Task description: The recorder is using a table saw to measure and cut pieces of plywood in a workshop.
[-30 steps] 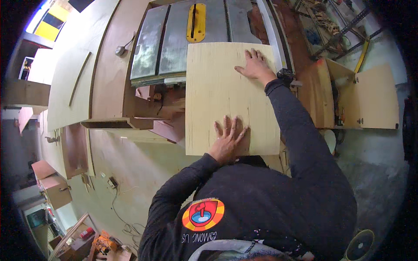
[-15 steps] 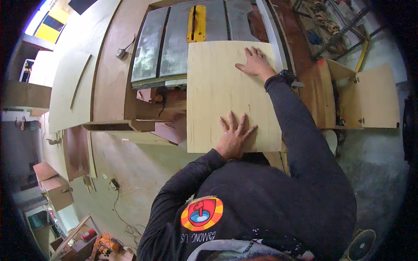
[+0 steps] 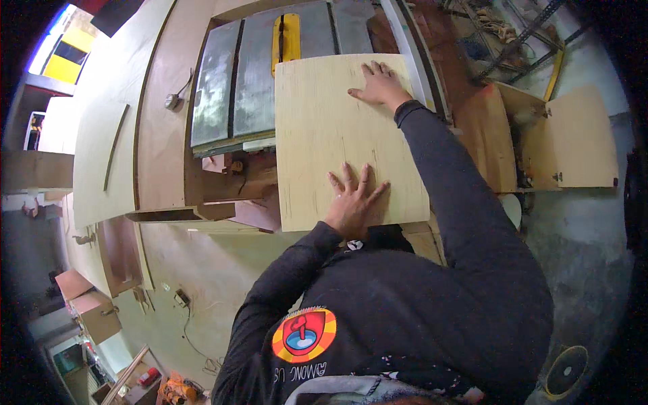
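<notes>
A pale plywood panel (image 3: 317,142) lies flat on the grey metal top of a table saw (image 3: 253,81), and its near end reaches back to my body. Its far edge overlaps the near end of the yellow slotted insert (image 3: 287,37). Spread on the near part of the panel is my left hand (image 3: 352,202), palm down. My right hand (image 3: 379,86) rests with fingers apart near the far right corner, beside the long metal fence (image 3: 413,61). Neither hand grips anything; both press on the wood from above.
Large plywood sheets (image 3: 108,142) cover the bench at left, with a thin strip (image 3: 116,145) and a small grey tape measure (image 3: 173,100) there. An open wooden cabinet (image 3: 533,142) stands at right below a metal rack (image 3: 513,47). A cord trails on the floor (image 3: 223,270).
The panel has slid slightly forward along the saw top, so its far edge now overlaps the yellow insert more. Both hands stay flat on it, and the whole view has shifted a little.
</notes>
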Motion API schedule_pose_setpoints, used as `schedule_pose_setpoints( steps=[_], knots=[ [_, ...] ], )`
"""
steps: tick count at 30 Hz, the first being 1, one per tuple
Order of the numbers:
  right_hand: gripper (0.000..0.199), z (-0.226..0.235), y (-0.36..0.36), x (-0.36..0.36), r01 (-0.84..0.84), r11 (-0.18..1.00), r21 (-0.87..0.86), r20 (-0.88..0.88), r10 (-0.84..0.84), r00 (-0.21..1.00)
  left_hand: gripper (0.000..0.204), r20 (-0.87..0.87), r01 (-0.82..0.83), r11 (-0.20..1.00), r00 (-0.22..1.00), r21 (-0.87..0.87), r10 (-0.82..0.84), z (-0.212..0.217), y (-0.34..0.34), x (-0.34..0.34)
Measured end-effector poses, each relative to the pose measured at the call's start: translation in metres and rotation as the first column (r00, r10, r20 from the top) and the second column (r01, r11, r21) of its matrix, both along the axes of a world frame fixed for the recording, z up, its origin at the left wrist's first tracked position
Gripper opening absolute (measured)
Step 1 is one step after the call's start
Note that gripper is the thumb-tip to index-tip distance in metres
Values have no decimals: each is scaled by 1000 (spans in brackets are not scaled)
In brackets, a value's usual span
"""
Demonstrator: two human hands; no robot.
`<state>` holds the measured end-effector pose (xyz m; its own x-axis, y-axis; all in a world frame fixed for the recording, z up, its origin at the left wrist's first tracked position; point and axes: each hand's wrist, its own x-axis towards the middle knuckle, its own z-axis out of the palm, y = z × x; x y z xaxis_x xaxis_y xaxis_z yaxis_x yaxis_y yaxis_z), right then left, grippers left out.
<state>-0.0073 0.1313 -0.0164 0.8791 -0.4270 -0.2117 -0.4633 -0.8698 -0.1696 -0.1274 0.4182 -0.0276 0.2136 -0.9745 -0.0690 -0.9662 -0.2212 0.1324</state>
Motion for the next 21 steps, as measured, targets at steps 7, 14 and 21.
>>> schedule_pose_setpoints(
  steps=[7,14,21],
  knots=[
    [98,-4,-19,22,18,998,-53,0,-18,1000,116,-61,-11,996,998,-90,6,-1,-18,21],
    [99,-11,-37,41,50,998,-24,30,-49,998,117,-88,-15,1000,996,-17,13,6,-35,38],
    [97,0,-49,63,34,998,-51,34,-32,999,118,-69,-14,1000,997,24,15,7,-54,64]
  ],
)
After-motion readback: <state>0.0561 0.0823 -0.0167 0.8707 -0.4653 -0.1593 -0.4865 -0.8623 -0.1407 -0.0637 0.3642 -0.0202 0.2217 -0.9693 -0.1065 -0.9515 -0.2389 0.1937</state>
